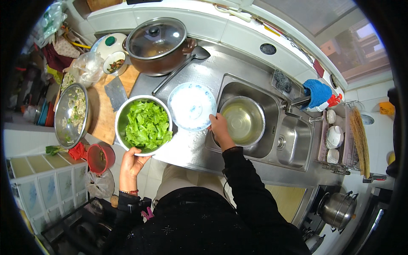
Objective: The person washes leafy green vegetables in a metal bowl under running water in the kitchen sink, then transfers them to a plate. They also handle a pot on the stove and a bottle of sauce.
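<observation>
My left hand grips the near rim of a white bowl that holds chopped green leafy vegetables. Between my right thumb and fingers is the right edge of a white plate with blue patterns; my right hand hangs over the left side of the sink. Bowl and plate are side by side above the steel counter; whether either rests on it I cannot tell. Just right of that hand, a metal basin with pale yellowish liquid sits in the larger sink basin.
A lidded brown pot stands behind, with a black spatula beside it. On the left are a cleaver blade, a wooden cutting board and a steel bowl of chopped food. The faucet rises at the sink's right.
</observation>
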Demonstrator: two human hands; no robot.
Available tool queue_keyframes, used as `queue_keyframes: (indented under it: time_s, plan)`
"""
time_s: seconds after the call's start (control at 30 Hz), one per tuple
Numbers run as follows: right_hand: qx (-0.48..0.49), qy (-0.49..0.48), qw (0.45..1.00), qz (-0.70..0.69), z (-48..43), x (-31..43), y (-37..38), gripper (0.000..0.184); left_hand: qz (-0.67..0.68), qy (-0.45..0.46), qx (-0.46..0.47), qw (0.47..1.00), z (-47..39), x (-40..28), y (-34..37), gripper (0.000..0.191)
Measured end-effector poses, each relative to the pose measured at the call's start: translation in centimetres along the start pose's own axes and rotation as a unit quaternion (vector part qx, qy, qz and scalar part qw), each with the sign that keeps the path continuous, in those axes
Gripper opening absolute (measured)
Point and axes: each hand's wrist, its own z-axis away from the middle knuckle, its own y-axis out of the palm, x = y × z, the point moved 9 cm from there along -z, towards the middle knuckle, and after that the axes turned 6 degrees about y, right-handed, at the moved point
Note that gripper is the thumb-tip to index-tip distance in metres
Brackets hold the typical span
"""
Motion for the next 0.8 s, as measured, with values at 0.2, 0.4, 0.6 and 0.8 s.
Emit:
queue_keyframes:
  time_s: [0.2,0.4,0.6,0.8]
  plan:
    - [-0.004,0.000,0.996,-0.094,0.1,1.5,-9.1,0.017,-0.009,0.015,-0.012,1.000,1.4,2.8,1.5,0.054]
    - [0.028,0.326,0.911,-0.250,-0.7,-6.0,-15.4,0.011,0.012,0.010,-0.021,1.000,2.0,6.6,3.3,0.054]
    - [0.007,0.433,0.875,-0.216,-2.1,-10.2,-19.9,0.010,0.010,0.020,-0.048,0.999,3.6,8.9,5.0,0.052]
    - [-0.160,-0.078,0.782,0.598,-5.2,0.7,-24.0,0.016,0.013,0.045,-0.083,0.995,5.1,10.2,5.9,0.049]
